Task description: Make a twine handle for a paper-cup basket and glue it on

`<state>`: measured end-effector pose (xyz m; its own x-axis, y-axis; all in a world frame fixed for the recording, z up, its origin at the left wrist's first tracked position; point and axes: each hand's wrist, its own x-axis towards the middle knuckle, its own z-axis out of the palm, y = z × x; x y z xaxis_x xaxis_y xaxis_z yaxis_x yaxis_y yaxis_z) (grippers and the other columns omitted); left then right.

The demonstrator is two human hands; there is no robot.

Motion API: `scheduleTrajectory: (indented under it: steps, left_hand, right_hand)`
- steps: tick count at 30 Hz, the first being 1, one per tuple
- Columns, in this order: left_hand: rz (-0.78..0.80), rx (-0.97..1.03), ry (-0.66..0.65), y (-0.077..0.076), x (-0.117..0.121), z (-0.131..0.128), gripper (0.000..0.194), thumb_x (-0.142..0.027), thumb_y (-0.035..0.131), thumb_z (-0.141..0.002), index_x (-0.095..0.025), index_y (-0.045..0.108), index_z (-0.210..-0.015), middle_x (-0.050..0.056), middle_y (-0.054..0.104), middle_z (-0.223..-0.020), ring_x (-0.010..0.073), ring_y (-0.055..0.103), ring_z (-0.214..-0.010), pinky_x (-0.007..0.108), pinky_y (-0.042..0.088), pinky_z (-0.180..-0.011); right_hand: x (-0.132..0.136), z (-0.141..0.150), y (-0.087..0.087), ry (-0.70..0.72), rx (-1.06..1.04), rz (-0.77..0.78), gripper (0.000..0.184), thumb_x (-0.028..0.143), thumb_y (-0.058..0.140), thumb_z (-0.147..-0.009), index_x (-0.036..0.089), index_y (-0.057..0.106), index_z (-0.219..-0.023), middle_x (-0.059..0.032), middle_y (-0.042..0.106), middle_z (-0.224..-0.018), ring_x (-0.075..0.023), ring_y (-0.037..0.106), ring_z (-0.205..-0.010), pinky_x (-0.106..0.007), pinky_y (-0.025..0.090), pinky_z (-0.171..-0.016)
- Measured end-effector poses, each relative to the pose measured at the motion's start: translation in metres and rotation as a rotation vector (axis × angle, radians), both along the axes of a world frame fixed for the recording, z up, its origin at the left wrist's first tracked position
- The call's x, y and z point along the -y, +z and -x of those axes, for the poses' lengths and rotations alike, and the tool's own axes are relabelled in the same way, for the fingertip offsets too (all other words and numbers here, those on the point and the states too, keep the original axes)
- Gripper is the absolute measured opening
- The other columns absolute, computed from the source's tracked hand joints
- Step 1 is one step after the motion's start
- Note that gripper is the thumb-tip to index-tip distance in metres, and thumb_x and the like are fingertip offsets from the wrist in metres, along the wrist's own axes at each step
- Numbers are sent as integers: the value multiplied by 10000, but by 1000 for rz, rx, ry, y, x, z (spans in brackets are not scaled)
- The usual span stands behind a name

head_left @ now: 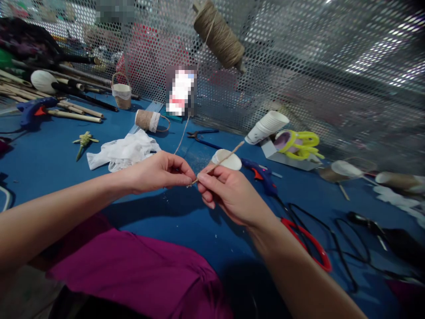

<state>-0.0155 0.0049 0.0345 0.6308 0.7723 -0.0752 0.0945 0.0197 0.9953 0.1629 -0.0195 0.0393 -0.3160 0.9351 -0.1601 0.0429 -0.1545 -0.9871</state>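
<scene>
A thin piece of tan twine (227, 157) runs between my two hands, its free end sticking up to the right. My left hand (168, 170) pinches it near its lower end, thumb against fingertips. Close beside it, my right hand (226, 188) grips the same twine between thumb and forefinger. A strand rises from behind my left hand toward the large twine spool (219, 35) on the mesh. Behind my right hand lies a white paper cup (234, 162), partly covered. White lace cloth (128, 150) lies beyond my left forearm.
A small twine-wrapped basket (122, 95) stands at the back, another (144, 120) lies on its side. Pliers (202, 136), a blue glue gun (264, 177), stacked paper cups (265, 127) and red-handled scissors (323, 259) surround my hands. Another glue gun (36, 110) and sticks (76, 116) lie left. Perforated mesh (299, 66) borders the back.
</scene>
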Motion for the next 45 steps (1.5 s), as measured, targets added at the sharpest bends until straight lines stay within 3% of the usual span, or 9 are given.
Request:
scheduleTrajectory:
  steps: [10,27,39,45]
  left_hand:
    - [27,40,-95,1,-3,5,107,-183,589,-755,-118,630,-829,-30,575,-676,47,423,-554,183,291,-492]
    - [73,43,-126,-3,-3,5,91,-205,614,-735,-121,615,-769,-53,512,-600,50,374,-520,200,279,-491]
    - [83,20,-87,-7,-3,3,83,-205,610,-739,-124,611,-755,-57,507,-588,47,362,-503,193,252,-473]
    - [76,-17,-56,-7,-3,3,108,-236,615,-740,-129,611,-752,-63,490,-566,49,339,-488,199,242,-468]
  right_hand:
    - [2,-4,7,71,-66,52,160,254,655,-708,157,530,-730,53,546,-539,-40,453,-402,-168,346,-350]
    - [1,-5,3,137,-105,71,166,273,670,-714,163,547,-735,49,556,-556,-41,472,-419,-157,353,-360]
    - [1,1,0,48,-36,80,201,309,665,-706,157,535,-708,49,544,-555,-39,465,-414,-165,351,-357]
    - [4,3,-1,15,77,5,273,372,697,-674,151,541,-708,45,540,-555,-45,466,-414,-171,354,-346]
